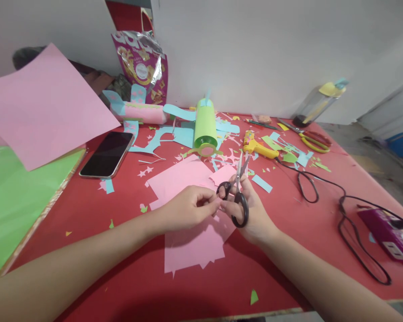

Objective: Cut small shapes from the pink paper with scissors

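Note:
My right hand (251, 212) has a pair of black-handled scissors (239, 188) hooked on its fingers, the blades apart and pointing away from me. Thumb and finger of my left hand (191, 205) are pinched together, meeting the fingertips of my right hand. Whatever sits in that pinch is too small to make out. Beneath both hands lie cut pieces of pink paper (195, 255) with jagged edges. Just beyond stands a green paper airplane (205, 120) with blue wings, and left of it a pink paper airplane (144, 113) with blue wings.
A phone (107, 154) and large pink sheet (50, 107) lie left. Right are a yellow glue gun (260, 147), its looping cord, red-and-yellow-handled scissors (315, 139), and a purple power box (387, 235). A snack bag (143, 67) and bottle (319, 105) stand behind. Paper scraps litter the red table.

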{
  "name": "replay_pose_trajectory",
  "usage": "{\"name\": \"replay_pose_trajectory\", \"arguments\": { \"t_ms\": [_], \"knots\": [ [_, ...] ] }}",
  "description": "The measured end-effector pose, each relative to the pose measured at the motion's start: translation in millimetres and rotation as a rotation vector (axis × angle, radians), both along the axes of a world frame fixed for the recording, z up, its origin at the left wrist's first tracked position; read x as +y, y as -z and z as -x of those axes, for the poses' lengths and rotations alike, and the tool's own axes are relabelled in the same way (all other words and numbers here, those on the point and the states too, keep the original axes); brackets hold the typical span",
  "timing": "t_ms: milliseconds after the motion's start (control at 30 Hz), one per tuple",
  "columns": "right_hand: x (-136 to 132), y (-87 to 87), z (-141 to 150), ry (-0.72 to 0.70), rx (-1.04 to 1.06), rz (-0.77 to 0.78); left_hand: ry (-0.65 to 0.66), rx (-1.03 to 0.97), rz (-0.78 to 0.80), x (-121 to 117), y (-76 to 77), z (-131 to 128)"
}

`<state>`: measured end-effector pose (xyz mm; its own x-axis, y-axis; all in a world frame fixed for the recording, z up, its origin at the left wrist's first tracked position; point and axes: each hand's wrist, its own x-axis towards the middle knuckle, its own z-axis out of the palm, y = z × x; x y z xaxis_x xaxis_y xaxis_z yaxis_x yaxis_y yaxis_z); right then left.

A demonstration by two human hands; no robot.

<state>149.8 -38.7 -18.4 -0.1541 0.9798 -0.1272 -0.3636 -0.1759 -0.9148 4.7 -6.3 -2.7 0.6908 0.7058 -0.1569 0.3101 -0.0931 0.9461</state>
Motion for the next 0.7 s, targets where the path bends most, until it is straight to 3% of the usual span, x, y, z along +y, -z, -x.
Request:
{"name": "replay_pose_trajectory", "arguments": {
  "t_ms": [167,700],
  "knots": [
    [0.1,-1.2,0.3,0.018,-0.056,-0.007,-0.012,0.010,-0.047,2.7,-1.8,2.5],
    [0.9,-4.2,2.2,0.128,-0.121,0.039,-0.153,-0.044,0.019,3.4,1.5,2.4]
  ]
}}
